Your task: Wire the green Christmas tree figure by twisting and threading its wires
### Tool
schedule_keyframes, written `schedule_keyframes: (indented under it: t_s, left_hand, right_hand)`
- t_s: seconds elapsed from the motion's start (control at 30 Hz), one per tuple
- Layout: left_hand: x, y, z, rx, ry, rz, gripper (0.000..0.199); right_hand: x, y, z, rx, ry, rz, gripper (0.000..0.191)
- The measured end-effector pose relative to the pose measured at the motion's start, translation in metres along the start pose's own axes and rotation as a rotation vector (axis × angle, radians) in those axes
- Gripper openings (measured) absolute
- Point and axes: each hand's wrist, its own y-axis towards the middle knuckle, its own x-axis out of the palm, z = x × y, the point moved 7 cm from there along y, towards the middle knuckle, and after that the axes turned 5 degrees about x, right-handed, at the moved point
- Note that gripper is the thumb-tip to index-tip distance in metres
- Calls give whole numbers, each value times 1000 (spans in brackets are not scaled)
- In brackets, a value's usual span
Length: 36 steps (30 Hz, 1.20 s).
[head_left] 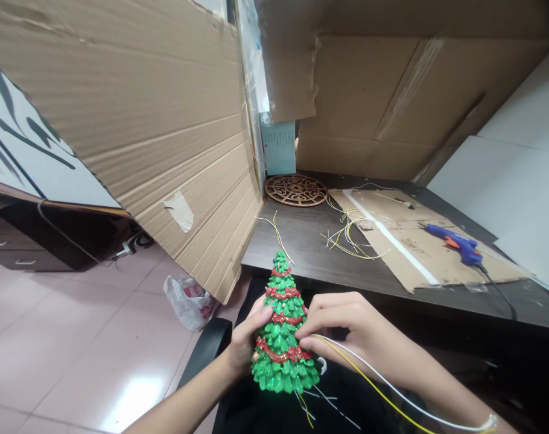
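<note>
A small green Christmas tree figurine [281,334] with red garlands stands upright above my lap. My left hand [251,330] grips it from the left, thumb on the front and the other fingers hidden behind. At the tree's right side, my right hand [347,322] pinches a pair of wires, one white and one yellow [362,366], close against the branches. These wires trail over my right forearm to the lower right. More thin wire ends [308,410] show below the tree's base. From its tip, further wires [279,232] reach toward the desk.
On the dark desk [297,232] lie a loose bundle of white and yellow wires [353,238] and a round openwork trivet [296,190]. A blue glue gun [458,241] rests on a cardboard sheet [401,253]. Cardboard panels [179,120] wall the desk. A plastic bag [190,301] sits on the floor.
</note>
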Motion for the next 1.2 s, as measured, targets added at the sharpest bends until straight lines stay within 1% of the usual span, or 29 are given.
schedule_keyframes:
  t_s: [0.17,0.2,0.3,0.37,0.47,0.57,0.7,0.83,0.9,1.0,1.1,1.2]
  left_hand:
    - [-2,1,1,-3,-23,65,39]
    - [-3,1,1,-2,-28,71,37]
    - [-6,0,0,15,-27,86,31]
    - [-7,0,-1,13,-22,91,29]
    - [-6,0,-2,7,-12,87,32]
    - [-4,1,-1,8,4,76,39]
    - [-1,1,0,1,20,56,41]
    - [-3,2,1,34,75,57,36]
    - [-3,2,1,35,83,51,34]
    - [-1,1,2,32,76,63,37]
    - [1,2,4,22,55,94,40]
    - [1,3,4,8,23,118,40]
  right_hand:
    - [1,0,1,108,57,-77,20]
    - [1,0,2,129,56,-76,21]
    - [-1,1,8,208,93,10,11]
    - [-1,2,11,245,139,43,5]
    - [1,3,12,237,190,28,9]
    - [-2,4,14,232,242,42,9]
    - [-7,3,15,221,163,83,6]
    - [-3,2,14,203,109,84,6]
    - [0,3,14,195,120,58,5]
    - [-1,4,13,161,163,-2,4]
    - [-6,3,12,145,176,-51,14]
    - [-8,2,18,199,180,-30,18]
